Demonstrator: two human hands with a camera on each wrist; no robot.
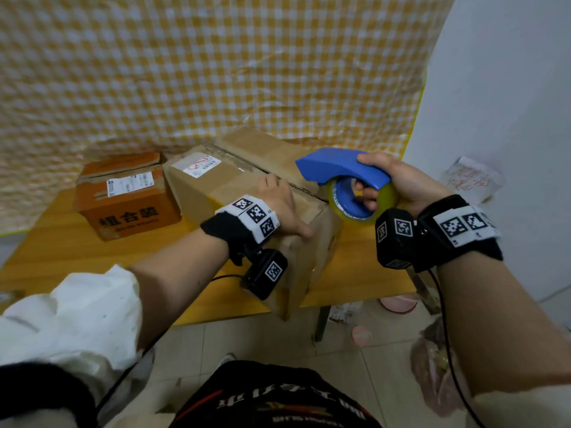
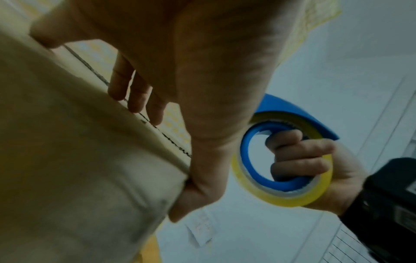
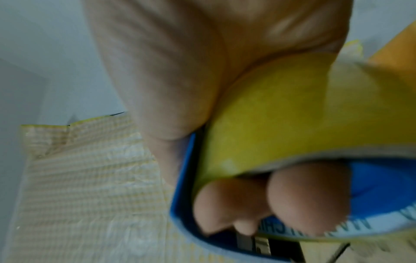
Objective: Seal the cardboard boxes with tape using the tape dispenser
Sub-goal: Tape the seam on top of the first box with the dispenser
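A large cardboard box point(image 1: 234, 183) lies on the wooden table point(image 1: 61, 257), with a dark seam between its top flaps. My left hand point(image 1: 279, 203) presses flat on the top near the front corner, thumb down the side. In the left wrist view its fingers point(image 2: 135, 96) lie straight along the seam of that box point(image 2: 67, 142). My right hand point(image 1: 404, 183) grips the blue tape dispenser point(image 1: 336, 168) with its yellow tape roll point(image 1: 384, 205), held in the air just right of the box. Right wrist view shows fingers point(image 3: 303, 195) curled through the roll point(image 3: 281, 115).
A smaller orange-brown box point(image 1: 126, 196) with a white label stands left of the large one. A yellow checked cloth point(image 1: 216, 72) hangs behind the table. A white wall point(image 1: 509, 88) stands to the right. A pink bowl point(image 1: 398, 302) and a plastic bag point(image 1: 432, 366) lie on the floor.
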